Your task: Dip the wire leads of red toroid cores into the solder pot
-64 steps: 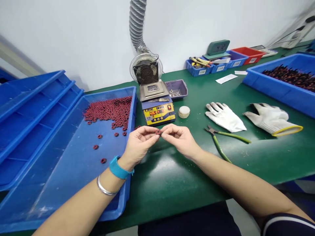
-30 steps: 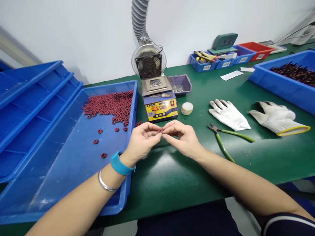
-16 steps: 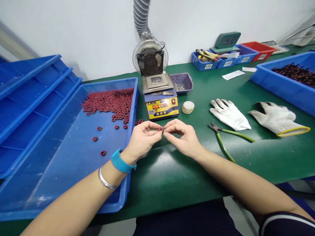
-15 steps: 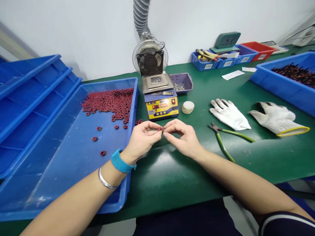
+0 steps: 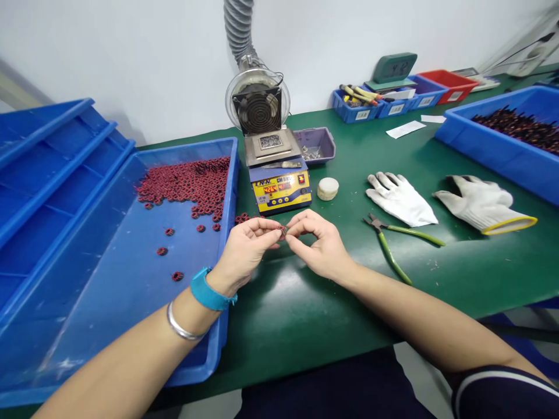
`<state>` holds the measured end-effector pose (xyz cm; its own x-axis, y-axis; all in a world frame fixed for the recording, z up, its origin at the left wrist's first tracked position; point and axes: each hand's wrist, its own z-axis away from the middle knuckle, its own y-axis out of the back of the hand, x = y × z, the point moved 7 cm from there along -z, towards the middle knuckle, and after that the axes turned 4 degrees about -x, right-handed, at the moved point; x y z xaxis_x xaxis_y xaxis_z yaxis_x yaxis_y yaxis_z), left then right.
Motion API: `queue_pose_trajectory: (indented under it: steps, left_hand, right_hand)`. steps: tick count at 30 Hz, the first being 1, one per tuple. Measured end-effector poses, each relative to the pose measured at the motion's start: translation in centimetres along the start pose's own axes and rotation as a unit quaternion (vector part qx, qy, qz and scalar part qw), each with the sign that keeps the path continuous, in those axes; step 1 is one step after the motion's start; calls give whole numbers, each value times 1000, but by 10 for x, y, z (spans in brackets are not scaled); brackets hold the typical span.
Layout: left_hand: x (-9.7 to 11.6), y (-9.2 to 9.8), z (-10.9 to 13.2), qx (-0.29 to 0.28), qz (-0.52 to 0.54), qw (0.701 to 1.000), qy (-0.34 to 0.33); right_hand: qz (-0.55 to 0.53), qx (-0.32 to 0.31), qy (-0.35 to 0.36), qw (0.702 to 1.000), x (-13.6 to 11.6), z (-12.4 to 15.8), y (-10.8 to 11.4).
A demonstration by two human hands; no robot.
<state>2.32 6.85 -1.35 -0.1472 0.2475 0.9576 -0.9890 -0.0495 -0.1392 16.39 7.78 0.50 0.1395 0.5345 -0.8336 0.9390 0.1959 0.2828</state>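
Between my fingertips, in front of the solder pot, is a small ring coil point(image 5: 282, 228) wound with red and black wire. My left hand point(image 5: 247, 247) pinches it between thumb and forefinger, hiding part of it. The thumb and forefinger of my right hand point(image 5: 317, 244) close on the coil's right side, where thin wire ends seem to be; the exact grip is too small to make out. More such coils point(image 5: 245, 218) lie on the bench just behind my left hand. To the left, a shallow blue tray point(image 5: 126, 291) holds a large heap of ring coils point(image 5: 187, 183) and several loose ones.
The solder pot point(image 5: 279, 186) stands behind my hands under a fan and grey hose point(image 5: 239, 29). Beside it are a purple bin point(image 5: 329, 148) and a round white pad point(image 5: 327, 188). Green-handled cutters point(image 5: 388, 238), white gloves point(image 5: 402, 201) and a blue bin point(image 5: 463, 131) lie right.
The coil has turned in my fingers from showing its open ring face to a more edge-on view. My right fingertips remain against it. The whole view has shifted slightly.
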Motion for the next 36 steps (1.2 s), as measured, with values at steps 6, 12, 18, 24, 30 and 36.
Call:
queue_pose_trajectory:
  steps: [6, 12, 18, 24, 30, 36]
  left_hand:
    - [-2, -2, 1, -15, 9, 1000, 18]
    - [-3, -3, 1, -32, 20, 999, 21]
    - [-4, -4, 0, -49, 37, 998, 19]
    - [-4, -5, 1, -61, 45, 997, 18]
    - [-1, -9, 3, -70, 49, 996, 17]
    - [0, -9, 3, -74, 40, 996, 5]
  right_hand:
    - [-4, -8, -10, 1000, 0, -2, 4]
    - [-19, -26, -12, 999, -2, -2, 3]
    - [-25, -26, -6, 999, -4, -1, 2]
    - [-43, -13, 4, 999, -5, -1, 2]
    - [-42, -12, 5, 999, -9, -3, 4]
    - [-42, -12, -2, 999, -9, -3, 6]
